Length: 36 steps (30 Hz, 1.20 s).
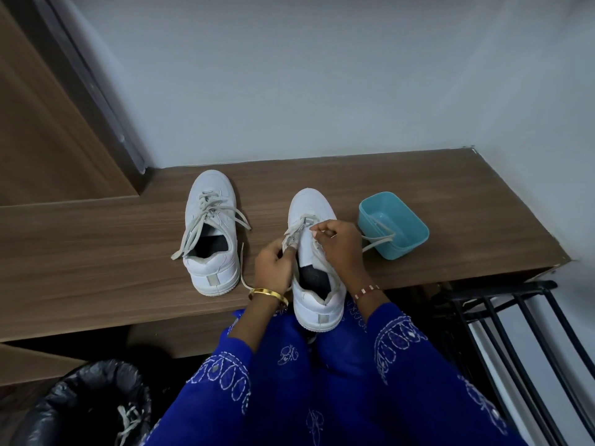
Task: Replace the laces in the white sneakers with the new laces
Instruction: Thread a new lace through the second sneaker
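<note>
At frame centre, the left hand (273, 263) pinches one lace (291, 241) end and the right hand (338, 243) pinches the other over the near white sneaker (314, 252), apparently threading eyelets, while the laced second sneaker (211, 233) waits left of it on the bench (96, 252).

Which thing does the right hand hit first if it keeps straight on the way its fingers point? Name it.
The right hand points left across the near sneaker. Its fingers would likely meet that shoe's lace first, then the left hand; depth is uncertain.
</note>
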{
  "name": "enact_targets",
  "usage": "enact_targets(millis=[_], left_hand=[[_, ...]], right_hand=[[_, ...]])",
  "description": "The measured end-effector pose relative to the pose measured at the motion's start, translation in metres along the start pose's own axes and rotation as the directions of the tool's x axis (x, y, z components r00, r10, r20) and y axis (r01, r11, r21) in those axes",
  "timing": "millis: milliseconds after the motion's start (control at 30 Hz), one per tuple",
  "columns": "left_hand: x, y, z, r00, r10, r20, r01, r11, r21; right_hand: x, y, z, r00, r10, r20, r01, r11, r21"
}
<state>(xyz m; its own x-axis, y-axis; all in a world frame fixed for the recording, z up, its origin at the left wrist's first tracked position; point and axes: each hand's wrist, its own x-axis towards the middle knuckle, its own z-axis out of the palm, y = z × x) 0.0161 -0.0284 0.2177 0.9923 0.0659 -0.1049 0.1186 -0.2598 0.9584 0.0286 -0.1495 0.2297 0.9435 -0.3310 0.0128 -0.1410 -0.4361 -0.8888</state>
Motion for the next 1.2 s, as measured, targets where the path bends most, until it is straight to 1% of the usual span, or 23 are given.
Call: enact_targets(millis=[100,300,533,700,767,833,867,900,967,1000,1033,1067,1100,1133,1167,1200], left_hand=[[-0.001,0.0,0.002,1.0,-0.004,0.0,0.004,0.999,-0.042],[0.003,-0.009,0.003,0.999,0.037,0.011,-0.036,0.999,-0.027],[0.004,-0.012,0.002,0.998,0.067,0.014,-0.067,0.998,0.001],[0.003,-0.012,0.002,0.995,0.1,0.031,-0.101,0.994,0.052],[0.001,-0.007,0.001,0.998,0.044,0.04,-0.044,0.999,-0.01],[0.005,0.002,-0.002,0.997,-0.08,0.023,0.082,0.99,-0.117],[0.009,0.004,-0.003,0.993,-0.117,0.01,0.117,0.985,-0.128],[0.014,0.007,-0.004,0.994,-0.112,0.01,0.112,0.99,-0.082],[0.025,0.012,-0.001,0.998,-0.065,0.026,0.062,0.993,0.103],[0.03,0.014,0.002,0.998,-0.067,0.019,0.063,0.984,0.167],[0.034,0.017,0.005,0.997,-0.076,0.002,0.074,0.979,0.191],[0.037,0.017,0.008,0.996,-0.091,-0.017,0.093,0.978,0.189],[0.038,0.018,0.009,0.994,-0.101,-0.035,0.106,0.978,0.181],[0.038,0.016,0.009,0.991,-0.122,-0.057,0.13,0.979,0.16],[0.038,0.016,0.009,0.986,-0.149,-0.082,0.157,0.982,0.106],[0.039,0.013,0.008,0.976,-0.189,-0.104,0.193,0.981,0.025]], right_hand=[[0.001,0.001,0.006,1.0,-0.022,0.013,0.023,0.998,-0.055],[0.003,-0.002,0.01,0.995,-0.098,-0.008,0.096,0.985,-0.142],[0.0,-0.002,0.014,0.997,-0.072,-0.011,0.069,0.985,-0.158],[0.0,-0.003,0.019,0.998,-0.056,0.002,0.055,0.985,-0.162],[0.001,-0.004,0.02,0.998,-0.058,0.016,0.06,0.985,-0.161],[0.002,-0.006,0.02,0.998,-0.062,0.024,0.065,0.986,-0.155],[0.003,-0.006,0.02,0.998,-0.066,0.024,0.069,0.986,-0.151],[0.002,-0.007,0.017,0.997,-0.07,0.025,0.073,0.987,-0.145],[0.002,-0.006,0.012,0.995,-0.091,0.032,0.095,0.984,-0.152],[0.001,-0.004,0.009,0.993,-0.116,0.036,0.12,0.979,-0.164],[0.0,-0.004,0.006,0.989,-0.143,0.036,0.147,0.973,-0.178],[-0.002,-0.004,0.003,0.982,-0.186,0.03,0.189,0.961,-0.204],[-0.005,-0.004,0.001,0.966,-0.258,0.011,0.251,0.93,-0.268],[-0.009,-0.004,-0.001,0.937,-0.351,-0.007,0.323,0.871,-0.37],[-0.013,-0.003,-0.003,0.902,-0.432,-0.018,0.375,0.802,-0.465],[-0.018,-0.003,-0.005,0.876,-0.482,-0.025,0.397,0.749,-0.53]])
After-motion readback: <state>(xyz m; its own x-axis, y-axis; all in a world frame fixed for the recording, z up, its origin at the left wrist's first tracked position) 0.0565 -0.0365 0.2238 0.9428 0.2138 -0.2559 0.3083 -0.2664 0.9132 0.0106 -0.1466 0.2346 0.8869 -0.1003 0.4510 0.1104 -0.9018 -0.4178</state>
